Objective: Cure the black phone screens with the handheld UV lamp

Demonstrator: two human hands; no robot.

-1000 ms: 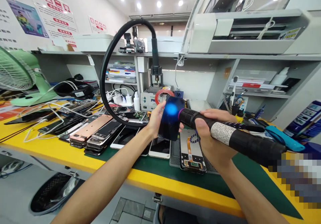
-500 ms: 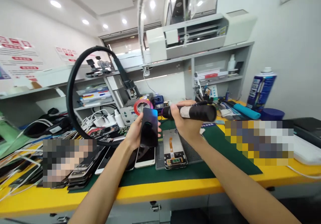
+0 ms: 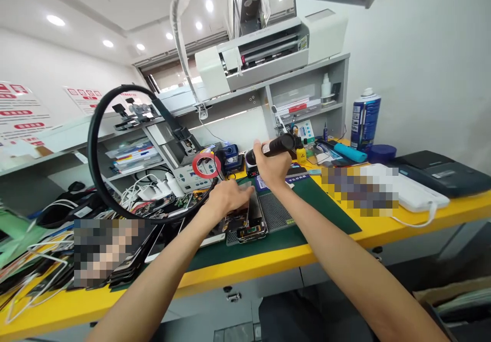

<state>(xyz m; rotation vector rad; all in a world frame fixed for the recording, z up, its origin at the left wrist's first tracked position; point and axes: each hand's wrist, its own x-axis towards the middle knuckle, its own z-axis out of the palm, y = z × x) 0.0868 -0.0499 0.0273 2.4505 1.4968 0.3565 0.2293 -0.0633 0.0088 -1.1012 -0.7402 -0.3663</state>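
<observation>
My right hand [image 3: 273, 165] is wrapped around a black flashlight [image 3: 282, 143], raised over the back of the mat and tilted. My left hand [image 3: 230, 197] is closed over the upper end of a dark glossy phone [image 3: 238, 216], low over the mat; its fingertips are partly hidden. That phone overlaps an opened phone part [image 3: 258, 228] with a grey back and exposed connectors. Beneath lies a grey perforated pad [image 3: 282, 213] on the green mat [image 3: 330, 214]. A white-framed phone [image 3: 210, 241] lies partly behind my left forearm.
A black hose [image 3: 94, 142] loops at left, above stacked phone parts [image 3: 126, 265]. Red tape [image 3: 197, 167] leans against a control box [image 3: 187, 178]. Behind stand a yellow bottle [image 3: 301, 154] and, at right, a blue spray can [image 3: 365, 119]. A white device [image 3: 410, 188] lies on the yellow bench.
My left hand has lowered the phone from upright in the air down to the opened phone part. The flashlight stays in my right hand, its rear end now tilted higher. The view has shifted right.
</observation>
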